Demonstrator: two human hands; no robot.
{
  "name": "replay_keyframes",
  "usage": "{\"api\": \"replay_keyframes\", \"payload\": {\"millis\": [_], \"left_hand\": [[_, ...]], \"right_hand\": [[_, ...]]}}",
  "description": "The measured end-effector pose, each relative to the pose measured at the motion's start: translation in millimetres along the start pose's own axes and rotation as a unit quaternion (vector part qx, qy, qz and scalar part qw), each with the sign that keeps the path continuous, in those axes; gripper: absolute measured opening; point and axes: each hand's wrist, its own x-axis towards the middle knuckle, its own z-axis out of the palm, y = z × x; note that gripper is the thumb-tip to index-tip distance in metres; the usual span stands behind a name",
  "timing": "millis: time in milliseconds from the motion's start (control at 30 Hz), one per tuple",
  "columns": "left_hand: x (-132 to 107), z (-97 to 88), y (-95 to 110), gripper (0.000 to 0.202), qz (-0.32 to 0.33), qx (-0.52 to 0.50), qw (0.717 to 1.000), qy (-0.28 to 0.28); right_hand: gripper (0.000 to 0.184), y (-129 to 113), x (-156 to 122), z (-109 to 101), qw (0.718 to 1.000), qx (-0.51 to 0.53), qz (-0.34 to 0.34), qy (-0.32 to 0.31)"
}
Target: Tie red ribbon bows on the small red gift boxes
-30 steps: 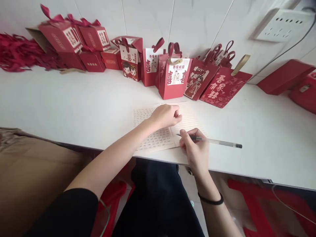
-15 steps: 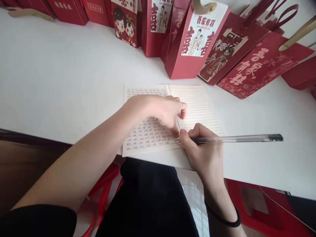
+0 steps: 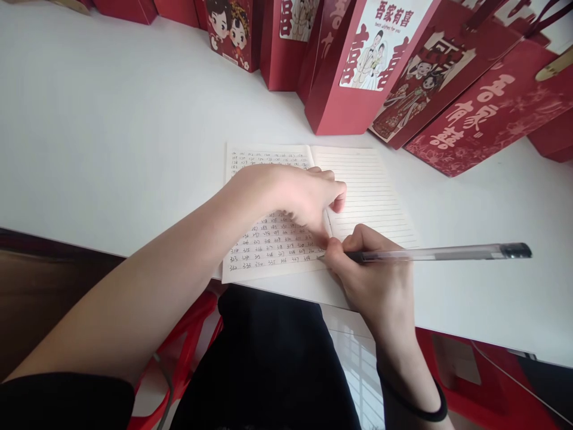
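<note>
An open notebook (image 3: 378, 179) lies on the white table, its left page filled with rows of handwritten numbers and its right page ruled and blank. Across the notebook, near the spine, my left hand (image 3: 308, 191) presses down with curled fingers. Its fingertips are partly hidden, and the forearm covers part of the written page. A pen (image 3: 447, 253) with a clear barrel and black cap end is pinched in my right hand (image 3: 376, 275). The pen's tip meets the last written row at the lower right of the left page.
Several red gift bags and boxes, such as a tall bag (image 3: 340, 113) with a couple printed on it, stand along the back of the table (image 3: 111, 119). A patterned red bag (image 3: 474, 119) leans at the right. Red stools (image 3: 192, 334) show below the table edge.
The view has shifted slightly, moving the bags up and right in the picture. Both hands keep their places on the notebook, with the pen tip still at the last row.
</note>
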Motion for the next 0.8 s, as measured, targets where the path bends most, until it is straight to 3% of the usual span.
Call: {"api": "replay_keyframes", "payload": {"millis": [200, 567, 800], "left_hand": [[-0.6, -0.5, 0.4, 0.036, -0.009, -0.017, 1.0, 0.006], [-1.2, -0.4, 2.6, 0.051, -0.007, 0.01, 1.0, 0.0], [-3.2, 2.0, -0.3, 0.049, 0.048, -0.036, 0.998, 0.009]], "right_hand": [[0.033, -1.2, -1.8, -1.7, 0.999, 0.013, 0.029, 0.0], [0.033, -1.8, -3.5, -1.7, 0.999, 0.032, 0.043, 0.001], [0.035, -0.8, -3.3, -4.0, 0.993, 0.059, 0.094, 0.028]]}}
